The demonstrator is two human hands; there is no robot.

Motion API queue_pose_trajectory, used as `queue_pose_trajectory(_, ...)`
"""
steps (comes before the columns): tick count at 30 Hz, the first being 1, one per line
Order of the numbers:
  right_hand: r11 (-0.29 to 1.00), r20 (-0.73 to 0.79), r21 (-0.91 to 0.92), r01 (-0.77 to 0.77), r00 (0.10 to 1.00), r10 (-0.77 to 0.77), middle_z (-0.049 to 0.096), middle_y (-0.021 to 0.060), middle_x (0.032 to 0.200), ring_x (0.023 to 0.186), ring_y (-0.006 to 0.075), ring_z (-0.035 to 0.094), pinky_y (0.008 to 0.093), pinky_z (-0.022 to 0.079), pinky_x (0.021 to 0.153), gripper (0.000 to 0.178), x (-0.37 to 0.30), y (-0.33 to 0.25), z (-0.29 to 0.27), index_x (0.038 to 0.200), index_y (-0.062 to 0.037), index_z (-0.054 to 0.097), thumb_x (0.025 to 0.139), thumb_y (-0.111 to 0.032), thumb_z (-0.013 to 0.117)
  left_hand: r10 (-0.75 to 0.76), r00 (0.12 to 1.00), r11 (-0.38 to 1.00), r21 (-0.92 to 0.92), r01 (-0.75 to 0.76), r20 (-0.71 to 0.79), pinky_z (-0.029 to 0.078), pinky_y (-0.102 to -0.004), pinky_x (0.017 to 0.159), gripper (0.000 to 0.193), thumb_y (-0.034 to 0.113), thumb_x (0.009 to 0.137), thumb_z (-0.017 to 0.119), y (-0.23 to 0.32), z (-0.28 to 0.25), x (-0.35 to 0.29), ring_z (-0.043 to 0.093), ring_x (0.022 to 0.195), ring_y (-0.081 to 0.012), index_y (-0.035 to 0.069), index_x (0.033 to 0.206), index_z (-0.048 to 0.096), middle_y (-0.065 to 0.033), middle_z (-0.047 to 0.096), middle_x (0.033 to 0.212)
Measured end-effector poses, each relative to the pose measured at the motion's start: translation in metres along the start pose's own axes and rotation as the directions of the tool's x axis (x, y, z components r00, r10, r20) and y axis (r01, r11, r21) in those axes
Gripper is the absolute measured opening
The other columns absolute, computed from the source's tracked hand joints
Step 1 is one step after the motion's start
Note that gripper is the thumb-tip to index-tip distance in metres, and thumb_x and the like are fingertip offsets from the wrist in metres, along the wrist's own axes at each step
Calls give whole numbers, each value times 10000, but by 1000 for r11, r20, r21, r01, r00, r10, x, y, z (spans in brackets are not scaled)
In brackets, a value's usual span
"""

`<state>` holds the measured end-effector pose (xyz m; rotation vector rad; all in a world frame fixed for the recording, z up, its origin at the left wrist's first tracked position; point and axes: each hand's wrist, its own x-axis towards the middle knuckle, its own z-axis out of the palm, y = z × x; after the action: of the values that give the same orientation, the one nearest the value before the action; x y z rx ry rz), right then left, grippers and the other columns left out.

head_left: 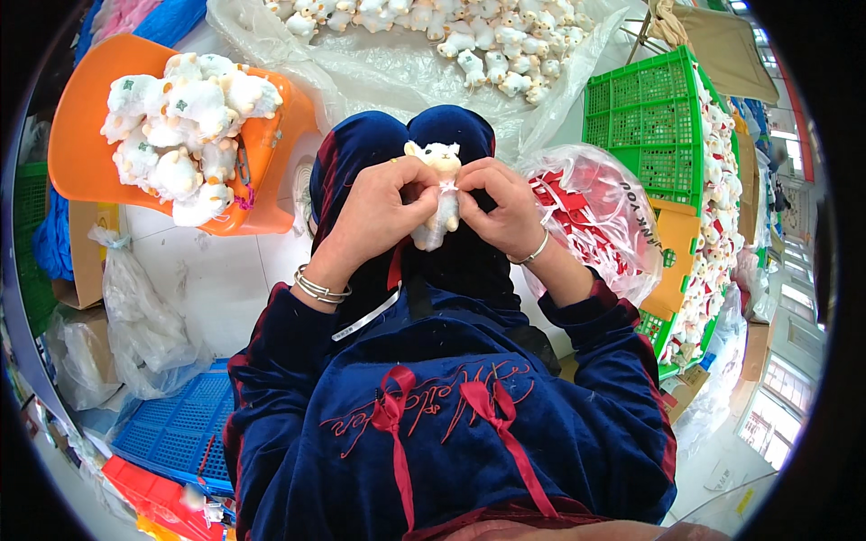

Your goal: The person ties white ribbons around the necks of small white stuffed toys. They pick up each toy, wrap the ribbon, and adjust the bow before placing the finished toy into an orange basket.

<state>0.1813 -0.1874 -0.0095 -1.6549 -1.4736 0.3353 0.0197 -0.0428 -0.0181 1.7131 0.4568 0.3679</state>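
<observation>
A small white plush animal point(437, 225) with a cream face and tiny ears rests upright against my lap, between my knees. At its neck a thin white ribbon point(447, 187) runs between my fingertips. My left hand point(383, 203) is closed in a pinch on the ribbon's left side, thumb against forefinger. From the other side my right hand point(507, 212) pinches the ribbon too, its fingers bent close to the toy's chest. The plush's back is hidden, and my fingers cover much of the ribbon.
An orange chair point(81, 117) at left bears a heap of white plush toys point(180, 104) and small scissors point(242, 167). More plush toys point(505, 45) lie on plastic sheeting ahead. At right stand a clear bag of red-and-white pieces point(586, 212) and a green crate point(636, 126).
</observation>
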Motion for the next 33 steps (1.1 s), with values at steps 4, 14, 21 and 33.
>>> queue_pose_trajectory(4, 999, -33, 19, -35, 999, 36, 686, 122, 948, 831, 253, 687, 329, 552, 746, 134, -6, 2, 3, 901, -17, 634, 807, 36, 714, -7, 1000, 997, -80, 6, -8, 509, -274, 649, 126, 106, 869, 725, -10, 2, -3, 617, 677, -127, 4, 919, 670, -63, 668, 786)
queue_pose_trajectory(14, 999, -44, -35, -5, 999, 3, 641, 130, 957, 852, 280, 671, 350, 548, 758, 152, -13, -6, 6, 925, -5, 637, 807, 38, 723, -162, 985, 933, -332, 137, -50, 507, -267, 676, 427, 349, 1040, 567, -17, -5, -1, 620, 715, -113, -43, 948, 710, -62, 690, 804)
queue_pose_trajectory(21, 963, 37, 68, -260, 965, 258, 642, 126, 861, 773, 274, 660, 337, 520, 688, 111, -15, -11, -2, 982, -3, 668, 904, -69, 711, -330, 944, 933, -157, 323, -19, 520, -292, 654, 681, 521, 1050, 500, 5, -18, 12, 655, 642, -165, -69, 797, 727, -116, 677, 664)
queue_pose_trajectory(33, 914, 103, -43, -404, 908, 406, 631, 94, 757, 632, 212, 612, 343, 478, 600, 127, 6, -12, 1, 993, -45, 681, 895, -116, 719, -175, 984, 956, 245, 164, 21, 528, -305, 715, 245, 217, 907, 734, 17, -29, 5, 676, 757, -185, -27, 926, 737, -105, 715, 839)
